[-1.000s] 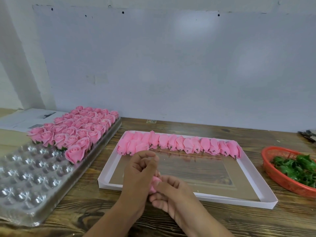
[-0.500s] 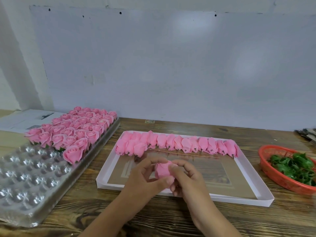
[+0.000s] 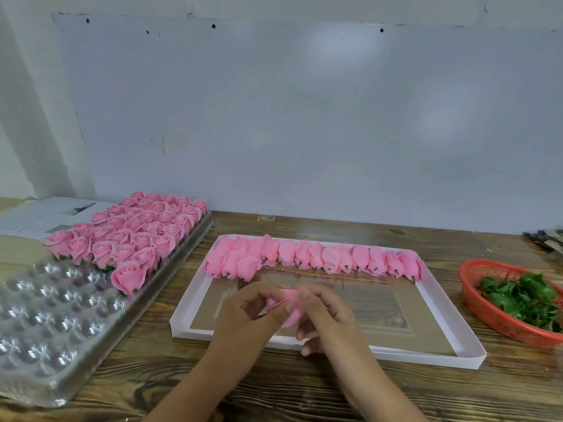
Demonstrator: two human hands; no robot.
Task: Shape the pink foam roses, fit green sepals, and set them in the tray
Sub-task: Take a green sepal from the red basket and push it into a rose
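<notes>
Gently now: both hands, left hand [image 3: 246,312] and right hand [image 3: 327,315], pinch the foam rose [image 3: 288,306] at lower centre; fingers should tease petals outward without tearing.

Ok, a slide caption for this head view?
Both hands shape a pink foam rose over the white box, beside the half-filled tray.

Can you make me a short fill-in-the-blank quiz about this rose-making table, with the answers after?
1. Both hands, left hand and right hand, hold one ____ foam rose.
2. The green sepals lie in a ____ basket.
3. Finished roses stand in the clear plastic tray on the person's ____ side.

Missing words: pink; red; left
</notes>
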